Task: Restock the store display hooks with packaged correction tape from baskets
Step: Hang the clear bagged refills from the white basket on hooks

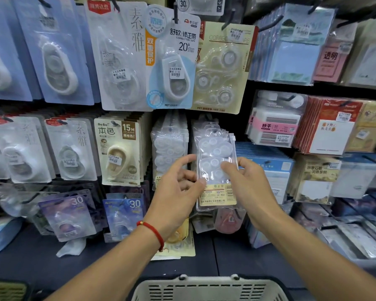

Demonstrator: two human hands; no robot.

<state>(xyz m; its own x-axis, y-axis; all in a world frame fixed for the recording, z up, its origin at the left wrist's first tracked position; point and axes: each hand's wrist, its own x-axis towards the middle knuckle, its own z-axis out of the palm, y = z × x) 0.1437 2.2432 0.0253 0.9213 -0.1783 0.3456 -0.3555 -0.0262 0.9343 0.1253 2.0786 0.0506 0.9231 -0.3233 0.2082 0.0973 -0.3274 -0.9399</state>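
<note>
A clear plastic pack of correction tape (215,148) with a beige label at its bottom hangs at the front of a stack on a display hook in the middle row. My right hand (245,183) grips the pack's lower right side, thumb across its front. My left hand (178,190), with a red string on the wrist, touches the pack's left edge with fingers spread and curled. A similar stack of clear packs (169,148) hangs just to the left. The grey basket (206,288) sits at the bottom edge, below my arms; its contents are hidden.
Hooks all around carry carded correction tapes: a beige 15M card (117,153) to the left, a blue 20 m card (174,61) above. Sticky-note packs (276,129) fill the right side. A dark shelf (237,253) runs below with loose packs lying on it.
</note>
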